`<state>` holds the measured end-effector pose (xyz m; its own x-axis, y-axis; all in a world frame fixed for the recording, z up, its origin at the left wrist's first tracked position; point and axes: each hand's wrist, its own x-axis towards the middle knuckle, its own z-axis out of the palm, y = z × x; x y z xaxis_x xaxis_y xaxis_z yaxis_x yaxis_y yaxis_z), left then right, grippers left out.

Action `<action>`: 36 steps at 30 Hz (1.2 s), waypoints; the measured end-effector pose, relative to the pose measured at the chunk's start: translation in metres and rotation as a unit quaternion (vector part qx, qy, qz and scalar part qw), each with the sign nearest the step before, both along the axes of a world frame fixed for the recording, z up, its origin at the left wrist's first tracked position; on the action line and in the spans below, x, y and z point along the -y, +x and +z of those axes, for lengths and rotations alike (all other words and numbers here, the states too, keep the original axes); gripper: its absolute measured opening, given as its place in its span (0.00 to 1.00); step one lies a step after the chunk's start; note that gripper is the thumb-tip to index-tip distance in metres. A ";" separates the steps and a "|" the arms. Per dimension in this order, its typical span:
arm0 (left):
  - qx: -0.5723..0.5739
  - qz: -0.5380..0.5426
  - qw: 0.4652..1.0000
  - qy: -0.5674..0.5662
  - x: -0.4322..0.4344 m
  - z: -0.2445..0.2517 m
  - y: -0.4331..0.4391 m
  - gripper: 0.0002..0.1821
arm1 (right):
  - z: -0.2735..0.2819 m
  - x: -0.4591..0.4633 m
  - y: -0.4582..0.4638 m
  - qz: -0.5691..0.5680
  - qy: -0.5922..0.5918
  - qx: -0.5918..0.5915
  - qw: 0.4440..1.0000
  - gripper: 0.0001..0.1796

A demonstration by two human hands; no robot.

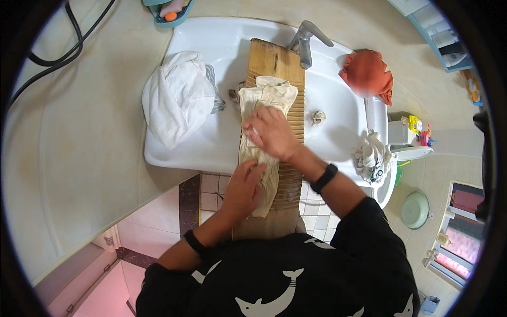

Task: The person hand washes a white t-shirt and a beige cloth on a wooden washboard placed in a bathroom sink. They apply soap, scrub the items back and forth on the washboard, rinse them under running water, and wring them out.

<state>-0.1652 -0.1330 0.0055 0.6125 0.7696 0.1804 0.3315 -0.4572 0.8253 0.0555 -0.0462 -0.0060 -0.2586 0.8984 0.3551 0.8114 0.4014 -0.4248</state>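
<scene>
A wooden washboard (291,158) with ridges lies across the white sink (225,146), its lower end near my body. On it is spread a wet cream-coloured cloth (271,93), bunched and wrinkled. My right hand (273,132) rests on the cloth's middle, fingers curled; a small whitish thing, perhaps soap, shows under the fingers. Lower down, my left hand (243,190) lies against the cloth's left edge, its fingertips on the fabric. Whether either hand grips the cloth is hard to tell.
Around the sink lie a white cloth (178,99), a grey striped cloth (216,91), an orange-red cloth (366,75) and a white printed cloth (372,156). The metal faucet (305,47) stands beside the washboard's upper end. A soap dish (168,20) sits at the upper left.
</scene>
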 end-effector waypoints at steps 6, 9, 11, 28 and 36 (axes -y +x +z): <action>-0.005 -0.002 0.998 0.062 0.011 -0.013 0.002 0.23 | 0.019 -0.053 0.000 -0.173 0.126 0.060 0.975 0.14; 0.006 -0.019 0.998 0.058 0.005 -0.016 0.001 0.21 | 0.023 -0.020 -0.018 0.035 -0.019 0.045 0.998 0.12; 0.029 -0.034 0.996 0.079 0.003 -0.017 -0.001 0.21 | 0.020 -0.013 -0.018 0.045 -0.021 0.052 0.997 0.12; 0.026 -0.010 0.998 0.055 0.006 -0.017 0.000 0.13 | -0.001 -0.060 0.009 -0.151 0.114 0.080 0.979 0.11; 0.034 -0.016 0.999 -0.028 -0.022 0.004 0.006 0.11 | -0.026 -0.064 0.053 -0.259 -0.063 -0.380 0.886 0.12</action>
